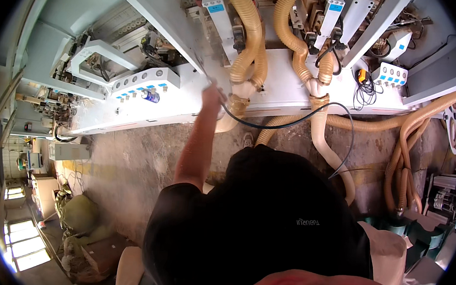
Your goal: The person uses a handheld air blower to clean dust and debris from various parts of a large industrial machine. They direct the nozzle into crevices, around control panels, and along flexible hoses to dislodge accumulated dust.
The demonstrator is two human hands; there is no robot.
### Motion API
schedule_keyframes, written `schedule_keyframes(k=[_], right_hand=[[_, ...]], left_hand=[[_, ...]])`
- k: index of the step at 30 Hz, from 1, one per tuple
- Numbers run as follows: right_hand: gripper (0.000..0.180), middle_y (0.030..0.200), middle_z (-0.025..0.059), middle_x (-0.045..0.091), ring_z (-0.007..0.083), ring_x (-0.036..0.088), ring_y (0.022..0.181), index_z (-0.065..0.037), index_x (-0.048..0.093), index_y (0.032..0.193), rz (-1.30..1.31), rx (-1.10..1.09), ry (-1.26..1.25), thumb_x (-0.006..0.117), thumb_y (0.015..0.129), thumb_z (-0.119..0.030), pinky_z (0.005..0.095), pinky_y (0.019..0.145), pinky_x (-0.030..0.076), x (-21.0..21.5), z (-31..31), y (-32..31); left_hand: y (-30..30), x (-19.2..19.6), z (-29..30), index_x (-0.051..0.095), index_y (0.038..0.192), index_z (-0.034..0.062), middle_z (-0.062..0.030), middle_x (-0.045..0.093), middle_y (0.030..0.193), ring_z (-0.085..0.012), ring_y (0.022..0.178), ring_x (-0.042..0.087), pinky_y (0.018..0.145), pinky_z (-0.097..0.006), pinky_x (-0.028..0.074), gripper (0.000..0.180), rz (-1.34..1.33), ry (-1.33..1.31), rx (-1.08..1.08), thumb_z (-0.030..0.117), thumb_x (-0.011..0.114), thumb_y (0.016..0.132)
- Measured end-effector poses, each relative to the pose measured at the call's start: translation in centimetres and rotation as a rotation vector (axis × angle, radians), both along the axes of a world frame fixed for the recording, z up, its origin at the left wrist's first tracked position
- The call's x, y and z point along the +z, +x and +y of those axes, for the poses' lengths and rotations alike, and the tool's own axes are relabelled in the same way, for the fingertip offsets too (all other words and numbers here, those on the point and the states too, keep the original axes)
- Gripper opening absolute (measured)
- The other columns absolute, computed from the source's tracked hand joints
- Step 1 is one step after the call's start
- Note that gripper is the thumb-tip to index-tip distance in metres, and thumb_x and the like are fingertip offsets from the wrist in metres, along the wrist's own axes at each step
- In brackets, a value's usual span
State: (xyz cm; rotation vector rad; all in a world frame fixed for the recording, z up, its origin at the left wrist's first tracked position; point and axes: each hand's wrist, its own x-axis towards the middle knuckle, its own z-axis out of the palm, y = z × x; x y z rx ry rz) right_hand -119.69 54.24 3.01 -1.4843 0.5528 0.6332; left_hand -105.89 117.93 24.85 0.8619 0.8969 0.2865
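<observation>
My left hand (213, 94), slightly blurred, is closed around an air blow gun at the front of a long white machine bed (188, 101). Its thin nozzle (205, 72) points up and away over the bed; the grip is mostly hidden in my fingers. A black hose (272, 127) runs from my fist to the right in a loop and hangs down beside my body. Just right of the hand, ribbed tan ducts (247, 63) come down from the machine. My right hand is not in view.
A control box with dials (147, 82) and a blue cylindrical can (150, 96) sit on the bed at left. Another knobbed box (391, 75) and coiled black cable (367, 94) are at right. Tan hoses (404, 151) trail to the floor. Sacks (80, 214) lie at lower left.
</observation>
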Motion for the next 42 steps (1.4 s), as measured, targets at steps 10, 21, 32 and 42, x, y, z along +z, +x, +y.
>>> schedule_keyframes(k=[10,21,32,42], right_hand=[[0.018,0.078,-0.0031,0.066,0.0081,0.059,0.072,-0.004,0.072,0.095,0.029,0.015,-0.185,0.069,0.094,-0.021,0.0259,0.064,0.046,7.3,2.3,2.3],[0.025,0.078,-0.0022,0.067,0.0091,0.061,0.073,-0.004,0.073,0.098,-0.062,0.183,-0.483,0.071,0.093,-0.029,0.0283,0.066,0.048,11.4,13.5,5.4],[0.037,0.089,0.0112,0.075,0.026,0.072,0.087,-0.012,0.075,0.103,0.107,0.215,-0.918,0.069,0.085,-0.044,0.0409,0.078,0.054,15.5,15.1,-2.0],[0.03,0.077,0.0036,0.069,0.0198,0.066,0.072,-0.008,0.072,0.096,0.06,0.291,-0.985,0.072,0.088,-0.037,0.0376,0.066,0.05,16.6,17.3,-1.0]], left_hand=[[0.9,-11.0,-1.3,0.053,0.1,0.0057,-0.0074,0.055,0.077,-0.0191,0.049,0.05,0.041,-0.035,0.044,0.038,0.233,-0.084,-0.076,0.043,0.057,0.102],[12.8,-14.2,15.7,0.054,0.092,0.0024,-0.011,0.056,0.066,-0.0209,0.043,0.051,0.035,-0.035,0.038,0.044,0.272,0.122,-0.123,0.046,0.057,0.1],[17.4,-19.8,25.2,0.053,0.078,0.0167,-0.0017,0.055,0.059,-0.0114,0.036,0.041,0.033,-0.029,0.029,0.048,0.64,0.107,-0.779,0.06,0.051,0.099],[18.3,-19.6,28.8,0.061,0.091,0.0172,0.0021,0.057,0.066,-0.0087,0.043,0.044,0.038,-0.029,0.035,0.043,0.547,0.092,-0.784,0.058,0.05,0.101]])
